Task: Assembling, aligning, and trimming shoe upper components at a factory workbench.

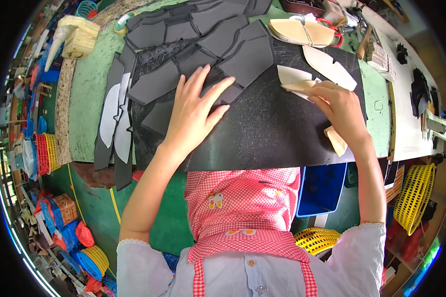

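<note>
My left hand (198, 106) lies with spread fingers on overlapping dark grey cut sheet pieces (153, 79), which look like shoe-upper parts. The pieces cover the far left of a black work mat (262, 128). At the mat's right side, my right hand (334, 101) is closed, its fingertips pinching a thin cream cut piece (297, 85). A curled cream end (336, 141) shows below that hand; whether it belongs to the same piece is hidden. Just beyond the right hand lies a flat white cut piece (329, 67).
A tied cream stack (302, 32) sits at the far right beside red-handled scissors (336, 34). Grey strips with pale pieces (118, 114) lie along the mat's left edge. A yellowish block (79, 39) stands far left. Below the table are a blue bin (322, 190) and a yellow basket (415, 198).
</note>
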A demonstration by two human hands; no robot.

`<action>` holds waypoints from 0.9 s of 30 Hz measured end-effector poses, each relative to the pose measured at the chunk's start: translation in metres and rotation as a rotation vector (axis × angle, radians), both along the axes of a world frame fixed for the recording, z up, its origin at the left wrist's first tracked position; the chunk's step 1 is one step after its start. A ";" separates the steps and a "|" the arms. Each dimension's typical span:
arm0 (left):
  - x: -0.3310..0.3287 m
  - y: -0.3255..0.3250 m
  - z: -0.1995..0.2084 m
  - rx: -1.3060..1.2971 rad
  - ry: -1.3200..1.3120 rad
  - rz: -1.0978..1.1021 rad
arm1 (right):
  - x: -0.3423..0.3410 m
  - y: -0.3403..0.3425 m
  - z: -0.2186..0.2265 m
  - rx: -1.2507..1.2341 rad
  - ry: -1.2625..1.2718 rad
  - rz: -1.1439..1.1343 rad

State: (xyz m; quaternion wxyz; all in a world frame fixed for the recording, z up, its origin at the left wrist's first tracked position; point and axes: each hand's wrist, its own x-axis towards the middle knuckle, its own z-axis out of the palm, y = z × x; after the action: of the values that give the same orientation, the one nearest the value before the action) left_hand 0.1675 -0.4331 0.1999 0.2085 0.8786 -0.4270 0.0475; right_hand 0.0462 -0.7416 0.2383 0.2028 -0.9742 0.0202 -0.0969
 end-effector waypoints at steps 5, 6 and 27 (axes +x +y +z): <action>0.001 0.020 0.000 -0.125 -0.013 -0.089 | 0.003 -0.014 -0.003 0.232 0.078 -0.081; -0.004 0.025 -0.001 -0.151 -0.018 -0.119 | 0.001 -0.017 -0.004 0.234 0.063 -0.078; -0.058 -0.094 0.035 -0.849 1.410 -0.435 | -0.020 0.025 0.080 -0.012 -0.503 0.235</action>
State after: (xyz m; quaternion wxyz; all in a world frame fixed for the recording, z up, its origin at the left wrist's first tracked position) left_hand 0.1094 -0.5274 0.2346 0.7420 0.4484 -0.3028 -0.3957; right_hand 0.0261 -0.7163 0.3179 0.2056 -0.9163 -0.1446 -0.3118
